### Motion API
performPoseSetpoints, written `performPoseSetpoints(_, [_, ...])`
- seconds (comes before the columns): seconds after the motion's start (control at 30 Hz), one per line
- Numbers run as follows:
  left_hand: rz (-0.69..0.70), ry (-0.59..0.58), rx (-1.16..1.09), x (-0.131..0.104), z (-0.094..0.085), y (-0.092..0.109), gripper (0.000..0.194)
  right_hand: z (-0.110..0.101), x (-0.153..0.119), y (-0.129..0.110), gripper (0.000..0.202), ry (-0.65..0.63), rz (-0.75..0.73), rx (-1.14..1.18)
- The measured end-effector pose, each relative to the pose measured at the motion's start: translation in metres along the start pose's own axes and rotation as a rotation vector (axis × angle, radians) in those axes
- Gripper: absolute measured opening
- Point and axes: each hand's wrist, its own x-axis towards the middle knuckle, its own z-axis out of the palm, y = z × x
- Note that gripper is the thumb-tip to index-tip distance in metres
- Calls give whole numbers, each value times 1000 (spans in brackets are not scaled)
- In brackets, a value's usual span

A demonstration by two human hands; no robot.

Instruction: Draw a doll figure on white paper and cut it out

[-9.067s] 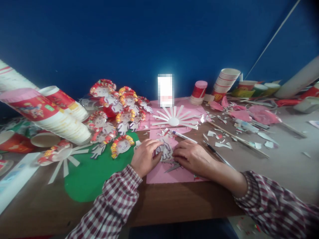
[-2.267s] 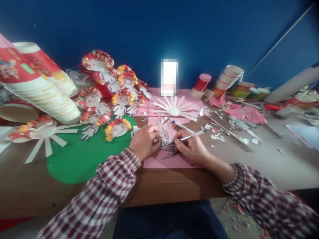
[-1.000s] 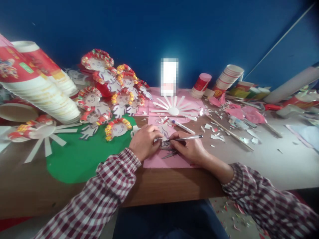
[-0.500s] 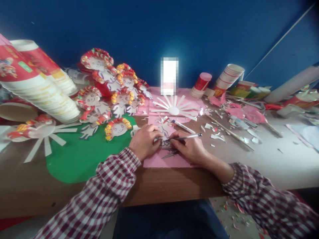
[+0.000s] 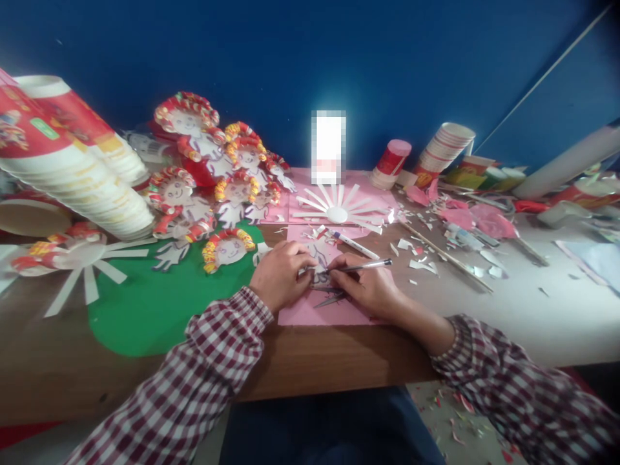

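My right hand (image 5: 371,287) grips a pen (image 5: 372,265) with a clear barrel, its tip end low over a small white paper cutout figure (image 5: 320,255) drawn with dark outlines. Curled against the figure's left side, my left hand (image 5: 281,274) holds it with the fingertips. The figure is partly covered by both hands. Beneath them lies pink paper (image 5: 310,313), with a pair of scissors (image 5: 332,298) on it just in front of the fingers. A white marker (image 5: 356,245) rests behind my right hand.
Tall stacks of paper cups (image 5: 92,174) lean at left. Several decorated paper dolls (image 5: 186,119) stand by a green sheet (image 5: 159,310). A cup cut into white strips (image 5: 336,213) lies behind the hands. Paper scraps (image 5: 421,265) and a wooden stick (image 5: 450,261) are to the right.
The camera view has shifted very slightly. Both hands, the pen and the paper figure stay in nearly the same place.
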Motion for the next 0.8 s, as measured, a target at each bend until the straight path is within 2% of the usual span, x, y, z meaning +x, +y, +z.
performPoseSetpoints(0.8, [-1,15,-7,0,1,-1,17,0,0,-2,12,22,-8,-2])
